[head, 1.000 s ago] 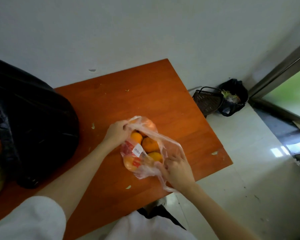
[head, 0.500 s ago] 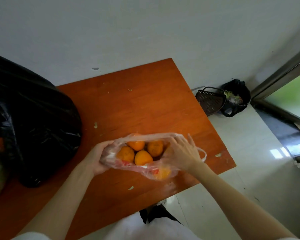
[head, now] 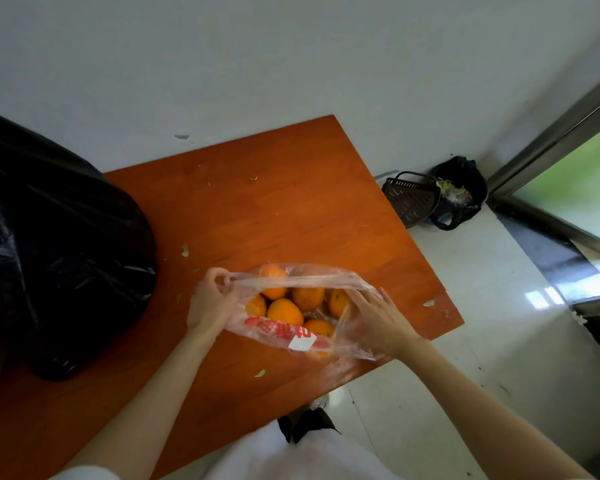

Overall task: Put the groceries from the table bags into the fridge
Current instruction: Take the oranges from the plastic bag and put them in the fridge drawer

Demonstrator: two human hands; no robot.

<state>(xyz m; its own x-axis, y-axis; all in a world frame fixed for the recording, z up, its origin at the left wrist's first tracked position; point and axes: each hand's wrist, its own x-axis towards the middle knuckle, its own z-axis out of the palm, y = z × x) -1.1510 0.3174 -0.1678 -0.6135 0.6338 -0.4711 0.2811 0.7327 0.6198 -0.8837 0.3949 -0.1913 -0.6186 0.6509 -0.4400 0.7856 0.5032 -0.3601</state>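
Note:
A clear plastic bag with red print and a white label lies on the orange wooden table near its front right corner. Several oranges show through its mouth, which is pulled wide. My left hand pinches the bag's left handle. My right hand holds the bag's right side, fingers spread over the plastic. The fridge is not in view.
A large black plastic bag fills the table's left part. Small green scraps dot the tabletop. On the white tiled floor by the wall stand a dark basket and a black rubbish bag. A metal door frame runs at the right.
Both hands have pulled the bag's mouth wider apart. My left hand shifted from the bag's side to its handle, and the bag sits a little further right.

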